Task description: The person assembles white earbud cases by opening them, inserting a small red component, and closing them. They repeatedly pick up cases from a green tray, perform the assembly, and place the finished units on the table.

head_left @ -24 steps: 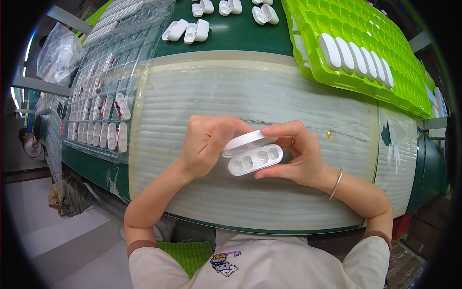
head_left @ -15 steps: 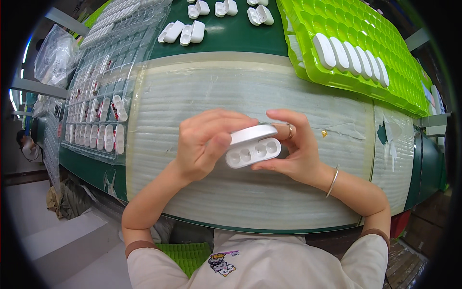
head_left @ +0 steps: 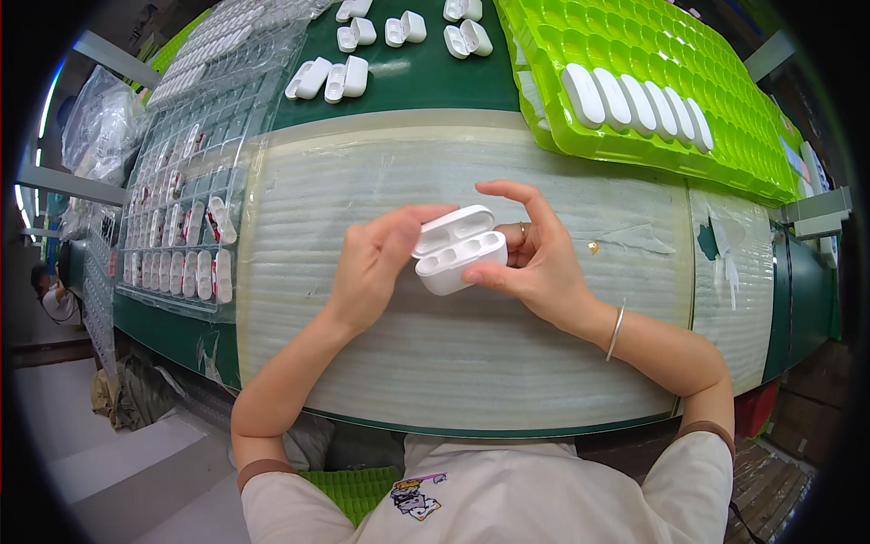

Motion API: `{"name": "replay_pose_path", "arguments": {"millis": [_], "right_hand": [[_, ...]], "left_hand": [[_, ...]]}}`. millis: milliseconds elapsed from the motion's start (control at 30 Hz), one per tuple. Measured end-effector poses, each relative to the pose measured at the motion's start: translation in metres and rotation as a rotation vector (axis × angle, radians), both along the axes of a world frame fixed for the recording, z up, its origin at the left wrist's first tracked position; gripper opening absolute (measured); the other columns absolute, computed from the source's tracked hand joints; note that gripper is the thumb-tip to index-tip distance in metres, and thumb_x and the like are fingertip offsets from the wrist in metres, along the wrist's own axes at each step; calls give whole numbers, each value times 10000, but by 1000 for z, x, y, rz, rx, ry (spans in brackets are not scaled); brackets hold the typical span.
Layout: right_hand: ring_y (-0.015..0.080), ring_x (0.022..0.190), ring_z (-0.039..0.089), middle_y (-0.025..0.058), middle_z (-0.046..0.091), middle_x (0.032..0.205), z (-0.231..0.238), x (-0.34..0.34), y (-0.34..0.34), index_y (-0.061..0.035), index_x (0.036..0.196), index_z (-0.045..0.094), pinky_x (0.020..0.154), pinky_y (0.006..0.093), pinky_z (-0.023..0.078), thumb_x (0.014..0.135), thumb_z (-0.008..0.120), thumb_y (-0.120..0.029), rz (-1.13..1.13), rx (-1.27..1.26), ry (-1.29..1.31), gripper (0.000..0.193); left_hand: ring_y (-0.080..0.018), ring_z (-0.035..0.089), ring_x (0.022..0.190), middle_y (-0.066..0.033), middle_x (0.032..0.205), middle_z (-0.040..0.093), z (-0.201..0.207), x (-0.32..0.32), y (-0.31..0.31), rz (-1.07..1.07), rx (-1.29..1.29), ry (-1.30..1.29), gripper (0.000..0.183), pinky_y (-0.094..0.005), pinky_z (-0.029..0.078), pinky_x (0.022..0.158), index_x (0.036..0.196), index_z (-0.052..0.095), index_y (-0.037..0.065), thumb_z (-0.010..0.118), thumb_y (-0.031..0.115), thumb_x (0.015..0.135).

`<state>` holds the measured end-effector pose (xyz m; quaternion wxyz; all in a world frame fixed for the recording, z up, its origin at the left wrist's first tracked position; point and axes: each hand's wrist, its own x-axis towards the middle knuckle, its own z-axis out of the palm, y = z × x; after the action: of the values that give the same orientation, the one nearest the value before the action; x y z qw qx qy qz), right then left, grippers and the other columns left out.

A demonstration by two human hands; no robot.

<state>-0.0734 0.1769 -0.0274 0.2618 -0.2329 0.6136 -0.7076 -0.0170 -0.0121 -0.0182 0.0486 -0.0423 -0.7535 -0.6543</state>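
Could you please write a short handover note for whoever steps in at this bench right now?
Left hand: fingers on the lid of the open white earbud case.
Right hand: cradles the case body above the pale ribbed mat.
Done: five closed cases sit in the green tray.
Left: open cases wait on the green bench top; the clear tray on the left holds small parts.

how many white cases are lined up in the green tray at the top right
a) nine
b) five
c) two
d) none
b) Five white cases lie side by side in one row of the green tray, and the tray's other pockets that show are bare.
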Motion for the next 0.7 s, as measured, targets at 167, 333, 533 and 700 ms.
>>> {"name": "replay_pose_path", "arguments": {"millis": [167, 333, 533, 700], "right_hand": [[165, 842, 642, 159, 663, 882, 4, -1, 0, -62, 1261, 347, 718, 267, 524, 734, 739, -86, -2, 23, -71, 657], [116, 835, 622, 116, 653, 891, 2, -2, 0, -73, 1279, 334, 718, 240, 511, 733, 736, -63, 16, 43, -44, 678], [115, 838, 621, 118, 658, 899, 3, -2, 0, -70, 1267, 349, 723, 237, 509, 732, 734, -59, 18, 57, -11, 660], [122, 852, 624, 119, 658, 894, 3, -2, 0, -70, 1266, 350, 720, 238, 511, 739, 727, -59, 21, 61, -49, 648]], "left_hand": [[-197, 635, 898, -120, 937, 671, -2, 2, 4, -42, -204, 258, 256, -287, 477, 799, 1061, 627, 23, 557, 127, 838], [-179, 617, 912, -117, 970, 661, 1, 5, 11, 50, -23, 8, 258, -281, 463, 814, 1059, 623, 4, 488, 154, 900], [-143, 594, 871, -109, 966, 649, -7, -3, 1, -10, 140, -161, 417, -265, 453, 795, 1066, 614, -29, 351, 282, 977], [-148, 597, 874, -106, 965, 649, -5, 1, 4, -6, 115, -86, 364, -273, 462, 781, 1058, 618, -29, 402, 247, 958]]}}
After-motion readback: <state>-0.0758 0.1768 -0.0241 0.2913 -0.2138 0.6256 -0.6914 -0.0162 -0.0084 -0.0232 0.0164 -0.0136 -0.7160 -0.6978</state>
